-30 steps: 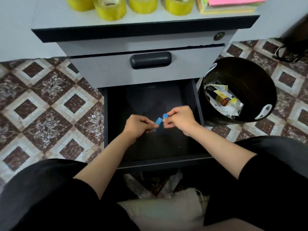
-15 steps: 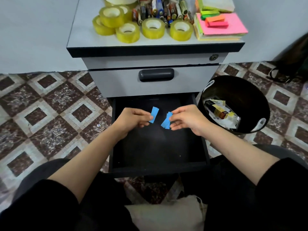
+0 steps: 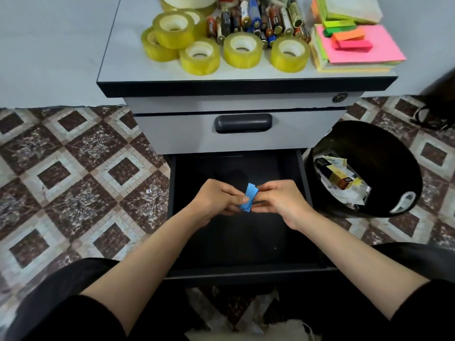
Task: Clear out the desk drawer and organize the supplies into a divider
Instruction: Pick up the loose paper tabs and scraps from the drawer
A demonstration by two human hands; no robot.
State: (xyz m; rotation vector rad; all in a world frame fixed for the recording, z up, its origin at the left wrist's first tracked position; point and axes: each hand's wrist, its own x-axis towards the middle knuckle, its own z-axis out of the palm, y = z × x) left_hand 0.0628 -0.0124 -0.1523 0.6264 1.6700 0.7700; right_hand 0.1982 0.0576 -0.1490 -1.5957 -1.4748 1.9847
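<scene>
The lower drawer (image 3: 246, 252) of a grey cabinet stands pulled out, its black inside bare. Above its middle, small blue paper strips (image 3: 249, 197) are stacked together between both hands. My left hand (image 3: 218, 200) pinches them from the left with thumb and fingers. From the right, my right hand (image 3: 283, 201) pinches the same strips. On the cabinet top (image 3: 118, 70) lie several yellow tape rolls (image 3: 199, 56), a heap of batteries (image 3: 258, 18) and sticky note pads (image 3: 357, 48).
A black waste bin (image 3: 384, 153) with crumpled paper and a small box stands right of the drawer. The upper drawer (image 3: 172, 134) is closed, with a dark handle. Patterned floor tiles spread on both sides. A white cloth lies near my knees.
Half a second ago the hands were apart, each holding a blue piece; now they have come together and the pieces overlap. The view has tilted up to show more of the cabinet top.
</scene>
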